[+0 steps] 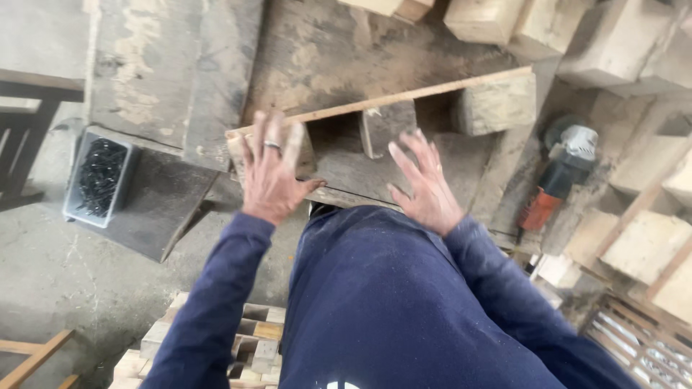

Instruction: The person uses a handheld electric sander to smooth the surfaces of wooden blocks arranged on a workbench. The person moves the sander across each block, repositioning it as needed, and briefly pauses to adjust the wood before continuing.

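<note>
We've got both hands mid-frame, fingers spread and gripping nothing, left hand (270,173) pressing the end block (268,153) under the thin plank (382,99), right hand (425,184) hovering just beside, seemingly to steady it

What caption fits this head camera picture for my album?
Left hand and right hand, fingers spread, reach for a wooden plank on blocks.

We see one package only — an open box (99,178) at the left, rectangular, pale grey-white walls, full of dark nails, resting on a dark board well apart from the hands. Labels, signs, screens — we find none.
</note>
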